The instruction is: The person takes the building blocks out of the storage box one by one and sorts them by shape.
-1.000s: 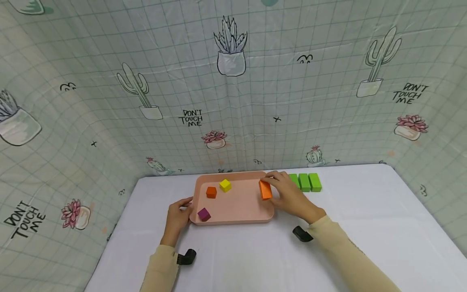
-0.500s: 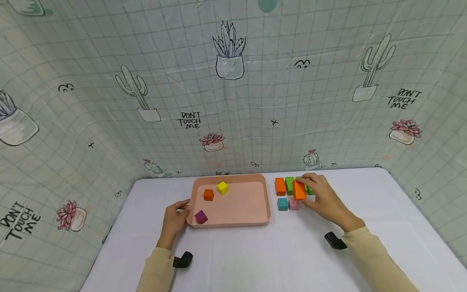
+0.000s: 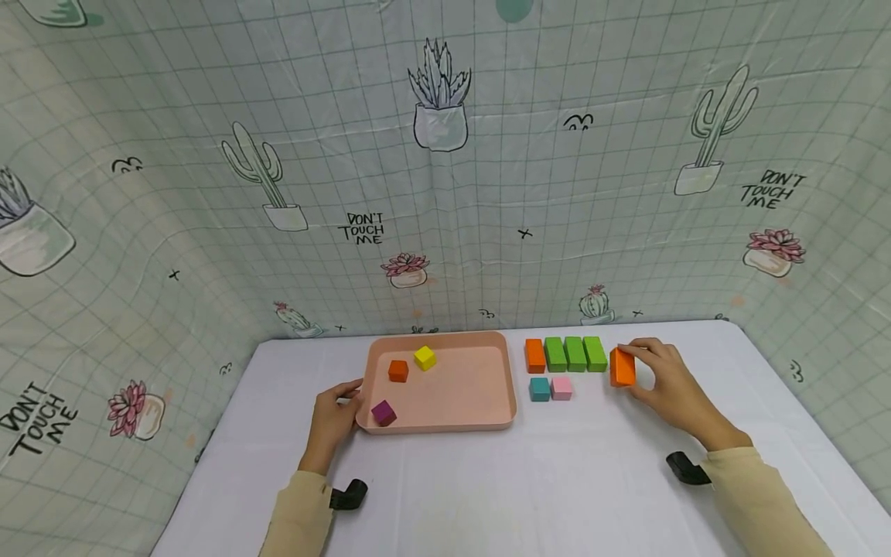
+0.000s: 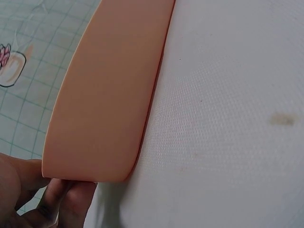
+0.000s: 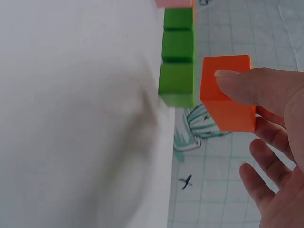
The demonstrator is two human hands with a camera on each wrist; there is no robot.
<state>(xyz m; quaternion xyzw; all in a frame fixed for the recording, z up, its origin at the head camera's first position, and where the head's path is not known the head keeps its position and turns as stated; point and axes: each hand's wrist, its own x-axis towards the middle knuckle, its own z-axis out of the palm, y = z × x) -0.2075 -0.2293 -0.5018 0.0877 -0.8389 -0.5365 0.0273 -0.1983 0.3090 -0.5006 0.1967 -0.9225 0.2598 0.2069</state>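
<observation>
My right hand (image 3: 671, 387) pinches an orange rectangular block (image 3: 623, 367) between thumb and fingers, just right of a row of green blocks (image 3: 575, 353). In the right wrist view the thumb lies across the face of the orange block (image 5: 228, 92), which stands apart from the nearest green block (image 5: 176, 83). My left hand (image 3: 334, 418) holds the left end of a pink tray (image 3: 445, 427); in the left wrist view its fingers (image 4: 76, 202) are against the tray's end wall (image 4: 104, 95). Inside the tray lie an orange cube (image 3: 398, 371), a yellow cube (image 3: 425, 357) and a purple cube (image 3: 384, 413).
Another orange block (image 3: 535, 356) heads the row of green blocks, right of the tray. In front of that row sit a teal cube (image 3: 539, 389) and a pink cube (image 3: 561, 388). A patterned cloth (image 3: 487, 193) rises behind the white table (image 3: 473, 495).
My right hand has carried the orange block rightward, from over the tray's right end, past the green row. The left hand stays at the tray.
</observation>
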